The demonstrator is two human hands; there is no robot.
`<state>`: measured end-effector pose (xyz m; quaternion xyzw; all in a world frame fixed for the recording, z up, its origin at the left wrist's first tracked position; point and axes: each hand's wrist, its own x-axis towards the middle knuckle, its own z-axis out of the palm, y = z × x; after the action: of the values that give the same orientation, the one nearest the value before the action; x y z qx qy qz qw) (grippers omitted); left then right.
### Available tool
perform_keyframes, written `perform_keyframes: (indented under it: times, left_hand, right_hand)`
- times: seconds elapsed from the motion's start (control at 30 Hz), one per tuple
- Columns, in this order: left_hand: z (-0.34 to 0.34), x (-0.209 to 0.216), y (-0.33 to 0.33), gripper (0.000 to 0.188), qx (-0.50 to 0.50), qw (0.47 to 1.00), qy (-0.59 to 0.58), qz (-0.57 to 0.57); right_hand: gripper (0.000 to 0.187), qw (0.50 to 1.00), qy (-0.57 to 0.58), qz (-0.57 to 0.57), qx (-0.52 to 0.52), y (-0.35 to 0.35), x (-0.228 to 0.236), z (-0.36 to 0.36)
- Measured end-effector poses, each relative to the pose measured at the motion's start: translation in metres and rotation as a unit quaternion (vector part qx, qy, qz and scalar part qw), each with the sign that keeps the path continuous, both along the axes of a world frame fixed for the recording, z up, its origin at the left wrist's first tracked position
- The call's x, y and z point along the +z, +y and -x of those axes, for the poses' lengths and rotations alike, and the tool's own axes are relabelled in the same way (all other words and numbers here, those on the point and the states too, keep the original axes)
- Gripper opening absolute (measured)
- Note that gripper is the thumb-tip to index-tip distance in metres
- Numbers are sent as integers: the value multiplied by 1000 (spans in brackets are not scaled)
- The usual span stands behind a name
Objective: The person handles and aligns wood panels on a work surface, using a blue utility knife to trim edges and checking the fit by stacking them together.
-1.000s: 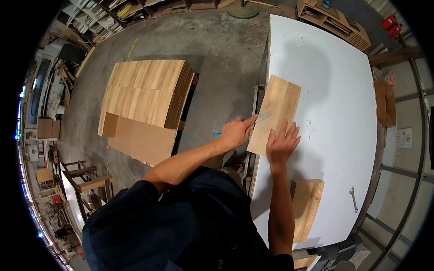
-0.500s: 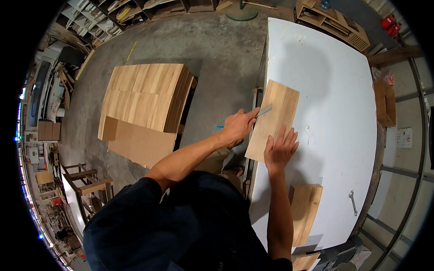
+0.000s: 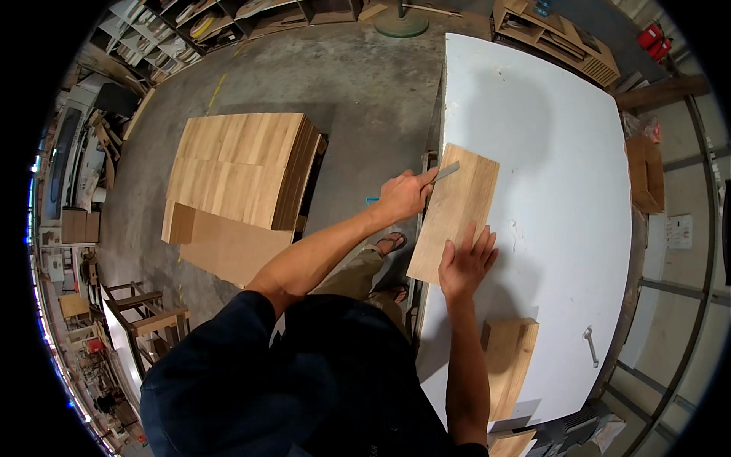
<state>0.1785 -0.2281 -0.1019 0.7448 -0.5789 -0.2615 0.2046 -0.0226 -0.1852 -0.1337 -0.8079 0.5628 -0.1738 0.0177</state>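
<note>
A wooden board (image 3: 462,202) lies slantwise on the white tabletop, its lower left corner close to the table's left edge. My left hand (image 3: 407,194) is closed round a flat grey metal file (image 3: 448,171), whose blade crosses the board's upper left edge. The grip inside my fist is hidden; a bit of blue (image 3: 371,200) shows beside the wrist. Resting on the board's lower right part, my right hand (image 3: 466,266) is open, fingers spread over the wood and its edge. Beside my right forearm stands another wooden piece (image 3: 512,358).
The white table (image 3: 563,190) fills the right side, with a wrench (image 3: 592,346) near its right edge. Across the floor to the left sits a stack of wooden panels (image 3: 236,160). A cardboard box (image 3: 644,175) adjoins the table's far side. Shelves (image 3: 259,23) line the back.
My left hand has slid the file up along the board's left edge, toward its far end. The right hand stays on the board. The whole view has shifted slightly.
</note>
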Motion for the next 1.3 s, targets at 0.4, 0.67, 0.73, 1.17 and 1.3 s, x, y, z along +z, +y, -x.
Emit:
perform_keyframes:
  times: [0.4,0.67,0.73,1.17,1.3]
  left_hand:
    - [-10,-3,-29,42,-3,1000,9,8]
    - [-17,-1,-51,42,-10,1000,8,18]
    - [-21,-7,-58,43,-21,999,19,31]
    - [-41,-27,33,46,-155,957,144,199]
    - [-22,-6,84,57,-314,946,66,33]
  right_hand:
    - [58,1000,-10,6,1,-2,5,-2]
    - [60,1000,-4,-14,-5,-2,6,-2]
    - [60,1000,4,-26,-8,-2,6,-2]
    - [57,999,11,-46,13,0,8,-1]
    - [57,998,5,-59,8,-1,6,2]
